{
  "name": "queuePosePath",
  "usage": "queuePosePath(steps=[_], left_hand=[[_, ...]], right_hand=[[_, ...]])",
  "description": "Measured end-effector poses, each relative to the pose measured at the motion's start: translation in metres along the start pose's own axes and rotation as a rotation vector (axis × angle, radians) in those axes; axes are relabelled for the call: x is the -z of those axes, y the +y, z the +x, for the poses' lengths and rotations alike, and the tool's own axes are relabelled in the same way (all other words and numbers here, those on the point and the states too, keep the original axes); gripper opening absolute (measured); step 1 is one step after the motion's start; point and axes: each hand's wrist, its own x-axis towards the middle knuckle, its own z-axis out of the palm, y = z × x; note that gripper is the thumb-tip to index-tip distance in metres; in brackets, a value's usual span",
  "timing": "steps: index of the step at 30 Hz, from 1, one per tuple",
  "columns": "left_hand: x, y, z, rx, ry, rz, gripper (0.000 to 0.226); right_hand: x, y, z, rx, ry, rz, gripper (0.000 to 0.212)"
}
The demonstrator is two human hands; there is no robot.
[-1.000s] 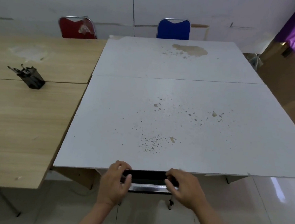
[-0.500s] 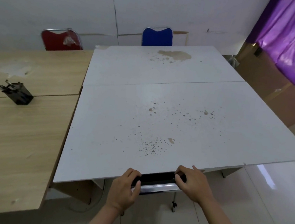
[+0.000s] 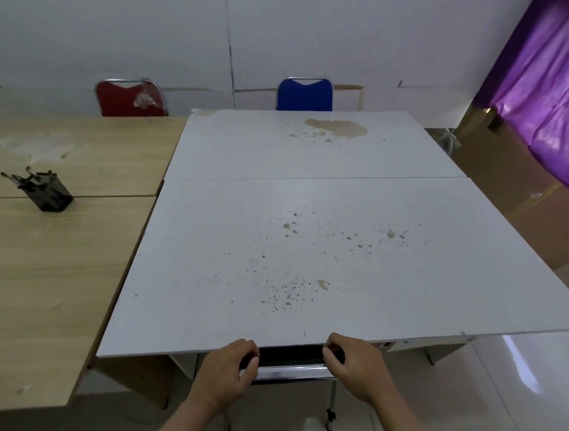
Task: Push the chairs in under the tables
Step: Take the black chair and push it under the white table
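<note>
A black chair (image 3: 289, 356) with a chrome top rail sits tucked under the near edge of the stained white table (image 3: 307, 251); only its backrest top and one leg show. My left hand (image 3: 228, 372) grips the left end of the backrest. My right hand (image 3: 352, 362) grips its right end. At the far side, a blue chair (image 3: 304, 95) stands behind the white table and a red chair (image 3: 128, 98) with a torn back stands behind the wooden table (image 3: 31, 262).
A black holder with pens (image 3: 49, 191) stands on the wooden table at the left. Cardboard boxes (image 3: 525, 202) and a purple curtain (image 3: 563, 85) fill the right side. Glossy white floor tiles (image 3: 517, 407) lie at the lower right.
The view has tilted up and turned a little; both hands stay closed on the black chair's backrest at the table edge, with the chair still under the table.
</note>
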Motion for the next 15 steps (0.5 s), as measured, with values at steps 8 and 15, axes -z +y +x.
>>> queuePosePath(steps=[8, 15], left_hand=[[-0.017, 0.013, -0.005, 0.135, 0.101, 0.166, 0.034], [-0.048, 0.072, -0.006, 0.287, 0.116, 0.413, 0.047]], right_hand=[[0.017, 0.012, -0.003, 0.256, -0.142, 0.024, 0.061], [0.014, 0.021, 0.013, 0.488, -0.278, -0.063, 0.061]])
